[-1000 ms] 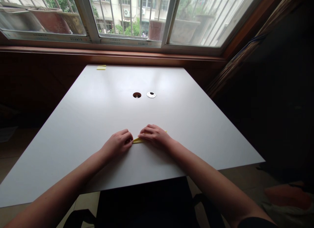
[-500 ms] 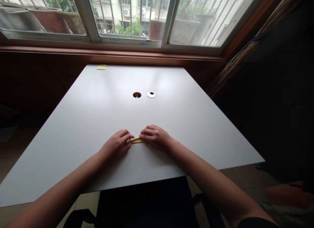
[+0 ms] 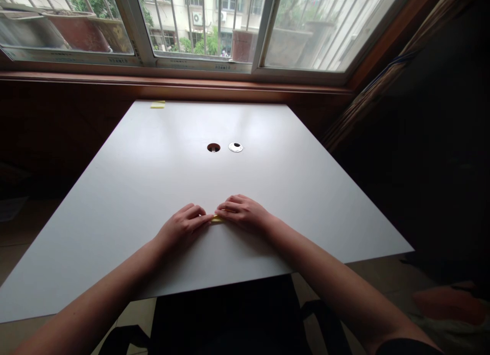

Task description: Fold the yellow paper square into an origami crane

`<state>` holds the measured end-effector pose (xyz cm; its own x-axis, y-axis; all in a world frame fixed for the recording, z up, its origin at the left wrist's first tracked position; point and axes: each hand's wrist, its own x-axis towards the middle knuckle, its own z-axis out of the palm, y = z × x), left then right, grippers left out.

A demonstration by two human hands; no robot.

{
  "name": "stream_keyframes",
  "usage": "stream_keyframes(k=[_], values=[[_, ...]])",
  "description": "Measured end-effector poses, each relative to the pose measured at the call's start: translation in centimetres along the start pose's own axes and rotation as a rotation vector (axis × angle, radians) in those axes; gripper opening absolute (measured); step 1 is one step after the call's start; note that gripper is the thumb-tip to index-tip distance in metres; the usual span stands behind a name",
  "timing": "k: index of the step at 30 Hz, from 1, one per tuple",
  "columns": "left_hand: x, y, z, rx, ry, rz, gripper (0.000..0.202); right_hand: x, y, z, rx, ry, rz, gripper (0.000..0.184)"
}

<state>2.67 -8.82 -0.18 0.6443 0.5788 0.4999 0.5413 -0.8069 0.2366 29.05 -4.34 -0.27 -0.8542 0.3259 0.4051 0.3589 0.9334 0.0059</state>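
Where left hand meets right hand, paper pinned.

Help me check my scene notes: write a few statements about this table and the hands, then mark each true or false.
1. The left hand and right hand both touch a yellow paper on the white table. True.
2. A white cap plugs the table's round hole. False: the hole is open, and the white cap lies beside it.
3. A small yellow pad lies at the table's far left corner. True.
4. The right hand holds a pen. False: it grips nothing and lies on the paper.
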Motion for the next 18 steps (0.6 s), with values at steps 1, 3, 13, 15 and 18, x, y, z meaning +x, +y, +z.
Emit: stream_keyframes(k=[1,3,13,15,18], values=[[0.0,0.1,-0.1,0.03,-0.003,0.022,0.031,0.0,0.0,0.0,0.001,-0.004,0.003,0.026],[0.0,0.4,-0.3,0.103,-0.032,0.072,0.035,-0.1,0.0,0.0,0.011,-0.004,0.007,0.025],[-0.6,3.7,-0.3,0.399,-0.148,0.011,0.032,0.0,0.1,-0.1,0.023,0.005,0.007,0.026],[-0.7,4.4,-0.4,0.399,-0.167,-0.046,0.034,0.0,0.0,-0.2,0.027,0.006,0.005,0.026],[-0.9,5.2,-0.6,0.397,-0.207,-0.1,0.038,0.1,-0.3,-0.3,0.037,0.008,0.013,0.026]])
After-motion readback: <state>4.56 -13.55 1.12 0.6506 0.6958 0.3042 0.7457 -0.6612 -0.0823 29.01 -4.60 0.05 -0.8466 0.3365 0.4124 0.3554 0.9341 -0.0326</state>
